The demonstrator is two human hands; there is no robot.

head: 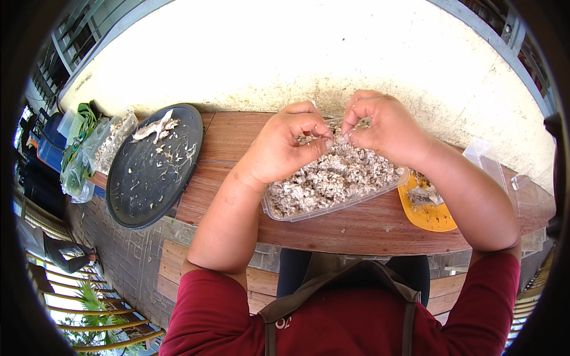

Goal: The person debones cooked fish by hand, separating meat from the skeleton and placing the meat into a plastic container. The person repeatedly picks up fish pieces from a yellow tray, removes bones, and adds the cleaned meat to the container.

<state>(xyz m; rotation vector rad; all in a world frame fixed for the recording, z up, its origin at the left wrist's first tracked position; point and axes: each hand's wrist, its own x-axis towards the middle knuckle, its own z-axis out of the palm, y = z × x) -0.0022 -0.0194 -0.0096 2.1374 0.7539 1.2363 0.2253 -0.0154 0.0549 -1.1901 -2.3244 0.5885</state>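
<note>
Both of my hands are above a clear plastic container (291, 218) filled with pale, greyish shredded food (331, 178), possibly fish. On my left hand (296, 140), thumb and forefinger come together over the heap, and small wet bits cling to the skin. Just beside it, my right hand (378, 127) curls its fingers towards its thumb. Only a small gap separates the two sets of fingertips. Any small piece pinched in either hand is too hidden to make out. The container's far side is partly covered by my hands.
A black round tray (147, 187) with a torn pale piece (158, 128) and scraps stands left on the wooden table (222, 178). Bagged food (116, 138) lies beyond. A yellow tray (427, 218) with scraps is under my right forearm. A wall (285, 58) borders the table's far edge.
</note>
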